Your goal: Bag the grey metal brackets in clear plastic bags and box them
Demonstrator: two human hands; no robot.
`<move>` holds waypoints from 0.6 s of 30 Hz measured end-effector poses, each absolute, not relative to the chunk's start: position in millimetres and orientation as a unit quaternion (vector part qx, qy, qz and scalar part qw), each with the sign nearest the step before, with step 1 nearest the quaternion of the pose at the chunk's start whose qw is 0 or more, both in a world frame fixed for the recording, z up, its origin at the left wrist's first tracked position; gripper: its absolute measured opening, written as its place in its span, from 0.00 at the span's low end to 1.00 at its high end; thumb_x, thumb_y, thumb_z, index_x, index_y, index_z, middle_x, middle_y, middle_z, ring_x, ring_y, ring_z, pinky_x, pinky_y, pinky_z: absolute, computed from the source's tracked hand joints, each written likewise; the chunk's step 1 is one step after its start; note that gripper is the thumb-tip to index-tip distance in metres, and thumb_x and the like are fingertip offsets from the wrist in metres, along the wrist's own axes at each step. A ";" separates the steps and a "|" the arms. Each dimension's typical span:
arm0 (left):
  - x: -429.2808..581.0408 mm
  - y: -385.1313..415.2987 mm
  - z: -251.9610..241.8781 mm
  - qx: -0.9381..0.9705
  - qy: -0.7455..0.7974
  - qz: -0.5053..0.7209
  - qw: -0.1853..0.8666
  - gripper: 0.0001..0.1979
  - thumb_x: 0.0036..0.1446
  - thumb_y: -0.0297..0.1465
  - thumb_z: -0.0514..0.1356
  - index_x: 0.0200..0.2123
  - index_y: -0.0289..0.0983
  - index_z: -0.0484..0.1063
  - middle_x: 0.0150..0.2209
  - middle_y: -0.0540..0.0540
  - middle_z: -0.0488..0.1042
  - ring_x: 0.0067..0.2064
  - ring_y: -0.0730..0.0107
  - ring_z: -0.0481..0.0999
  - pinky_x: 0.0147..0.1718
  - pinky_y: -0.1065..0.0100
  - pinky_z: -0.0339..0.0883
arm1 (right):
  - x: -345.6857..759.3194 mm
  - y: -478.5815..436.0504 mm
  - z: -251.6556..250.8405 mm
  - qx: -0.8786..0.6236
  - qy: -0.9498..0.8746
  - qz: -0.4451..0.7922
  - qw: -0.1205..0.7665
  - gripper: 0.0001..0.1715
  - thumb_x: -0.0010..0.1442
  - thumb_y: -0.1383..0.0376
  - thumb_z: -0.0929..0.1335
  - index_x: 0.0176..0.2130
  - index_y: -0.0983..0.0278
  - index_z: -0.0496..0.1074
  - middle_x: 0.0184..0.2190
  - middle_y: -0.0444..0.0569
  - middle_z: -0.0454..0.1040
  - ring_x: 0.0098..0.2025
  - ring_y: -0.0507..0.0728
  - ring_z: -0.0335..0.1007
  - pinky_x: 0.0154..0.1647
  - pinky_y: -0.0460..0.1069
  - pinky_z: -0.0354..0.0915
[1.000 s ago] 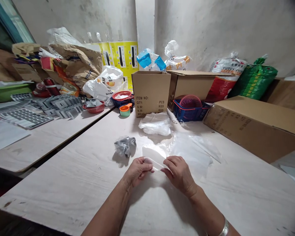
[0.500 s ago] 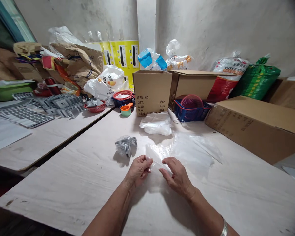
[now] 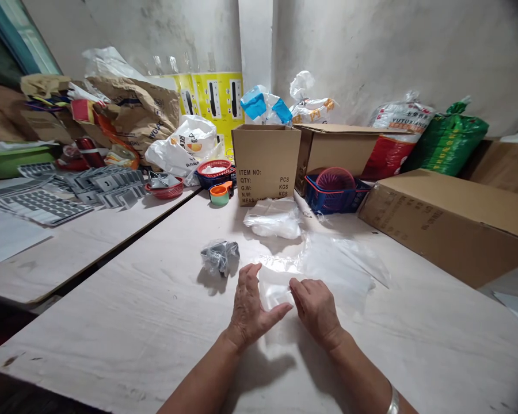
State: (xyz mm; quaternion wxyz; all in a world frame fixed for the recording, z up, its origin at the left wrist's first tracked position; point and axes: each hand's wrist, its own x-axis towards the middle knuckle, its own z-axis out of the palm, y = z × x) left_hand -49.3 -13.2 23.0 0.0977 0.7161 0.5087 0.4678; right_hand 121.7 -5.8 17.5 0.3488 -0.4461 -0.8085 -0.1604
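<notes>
A clear plastic bag (image 3: 274, 290) hangs between my two hands above the table. My right hand (image 3: 314, 307) pinches its right edge with thumb and fingers closed. Along the bag's left side my left hand (image 3: 252, 307) is open, thumb stretched apart from the fingers. Beyond my left hand lies a dark grey item wrapped in clear plastic (image 3: 220, 257); its exact kind is hard to make out. Flat clear bags (image 3: 336, 264) are spread out just past my right hand. Farther back is a bundle of clear plastic bags (image 3: 273, 218).
An upright cardboard box (image 3: 266, 161) stands at the back, with a blue basket (image 3: 337, 194) to its right. Another carton (image 3: 449, 230) occupies the right side. An orange and green tape dispenser (image 3: 220, 194) sits left of the upright box. A gap (image 3: 121, 247) separates two tabletops.
My left hand has let go of the bag and spread its fingers. My right hand has gone from loosely open to pinching the bag's edge.
</notes>
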 end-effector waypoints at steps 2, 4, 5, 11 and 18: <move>-46.6 -13.6 19.2 0.736 0.501 0.454 0.036 0.33 0.45 0.36 0.63 0.53 0.36 0.54 0.51 0.35 0.58 0.50 0.54 0.63 0.46 0.52 0.62 | 120.7 -6.6 18.4 -0.438 -0.812 -0.168 0.346 0.10 0.64 0.69 0.58 0.36 0.65 0.67 0.21 0.44 0.63 0.25 0.53 0.56 0.30 0.48 0.51; -45.8 -12.5 15.9 0.745 0.499 0.442 0.006 0.24 0.48 0.28 0.58 0.50 0.35 0.58 0.48 0.37 0.60 0.50 0.55 0.63 0.47 0.53 0.62 | 120.2 -7.1 19.2 -0.426 -0.818 -0.167 0.347 0.09 0.64 0.69 0.59 0.38 0.66 0.67 0.21 0.44 0.63 0.25 0.53 0.57 0.31 0.48 0.52; -46.2 -11.5 14.7 0.746 0.501 0.439 0.000 0.21 0.48 0.26 0.56 0.47 0.35 0.60 0.46 0.39 0.62 0.48 0.56 0.65 0.46 0.55 0.63 | 120.1 -7.3 19.5 -0.419 -0.823 -0.164 0.347 0.09 0.64 0.69 0.59 0.39 0.66 0.67 0.22 0.44 0.63 0.26 0.53 0.57 0.31 0.48 0.52; -54.2 -2.8 10.2 0.713 0.551 0.433 0.003 0.06 0.52 0.23 0.52 0.29 0.37 0.66 0.30 0.46 0.66 0.35 0.66 0.68 0.35 0.64 0.64 | 118.4 -7.3 19.8 -0.387 -0.850 -0.130 0.334 0.08 0.63 0.70 0.58 0.37 0.66 0.65 0.25 0.46 0.65 0.28 0.53 0.58 0.32 0.49 0.54; -56.3 -3.1 6.4 0.687 0.572 0.446 0.028 0.07 0.53 0.23 0.50 0.28 0.37 0.65 0.29 0.47 0.64 0.29 0.70 0.66 0.29 0.69 0.62 | 119.3 -6.8 18.3 -0.340 -0.867 -0.120 0.344 0.15 0.59 0.78 0.57 0.36 0.63 0.67 0.40 0.52 0.67 0.47 0.57 0.61 0.44 0.53 0.59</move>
